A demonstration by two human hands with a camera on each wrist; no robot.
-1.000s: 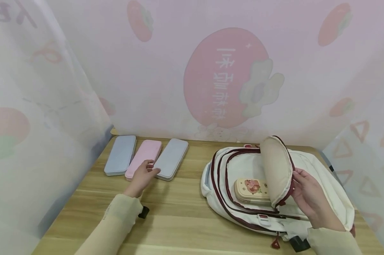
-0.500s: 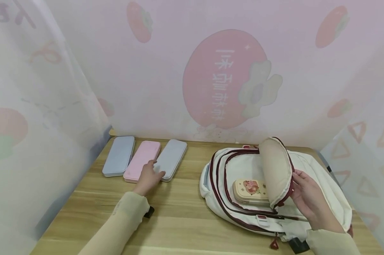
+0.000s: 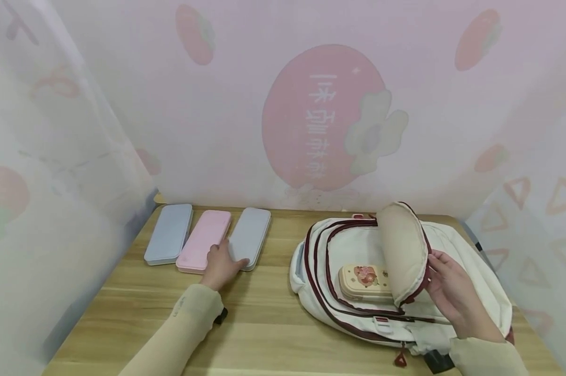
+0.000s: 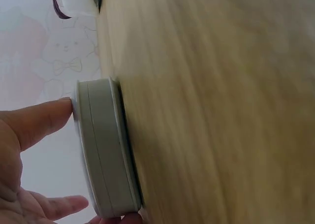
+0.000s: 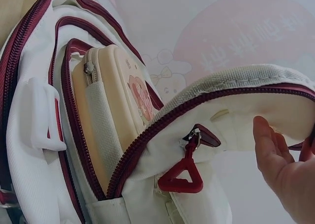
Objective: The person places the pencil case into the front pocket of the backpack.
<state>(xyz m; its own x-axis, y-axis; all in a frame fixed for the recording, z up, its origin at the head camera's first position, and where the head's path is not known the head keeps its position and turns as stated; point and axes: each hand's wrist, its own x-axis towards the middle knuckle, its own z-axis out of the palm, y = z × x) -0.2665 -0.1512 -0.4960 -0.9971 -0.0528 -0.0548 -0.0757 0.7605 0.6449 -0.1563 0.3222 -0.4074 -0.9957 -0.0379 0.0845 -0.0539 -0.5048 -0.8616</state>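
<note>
My left hand (image 3: pixel 222 266) grips the near end of a pale grey flat pencil case (image 3: pixel 253 235) lying on the table. In the left wrist view, the thumb touches the top edge of this case and fingertips (image 4: pixel 130 218) reach its opposite side. My right hand (image 3: pixel 457 292) pinches the edge of the beige-lined flap (image 3: pixel 402 250) of a white backpack (image 3: pixel 457 240) with dark red zips, holding the pocket open. Inside the pocket sits a cream zipped pencil case (image 5: pixel 118 79) with a red printed picture, partly hidden by the flap in the head view.
Left of the grey case lie a pink flat pencil case (image 3: pixel 206 235) and a light blue one (image 3: pixel 170 232). A printed curtain (image 3: pixel 217 130) hangs behind the wooden table (image 3: pixel 264 334) and at both sides. The backpack covers the table's right side.
My left hand has moved right, from over the pink case's near end onto the grey case, and its fingers now span it. The right hand still holds the flap.
</note>
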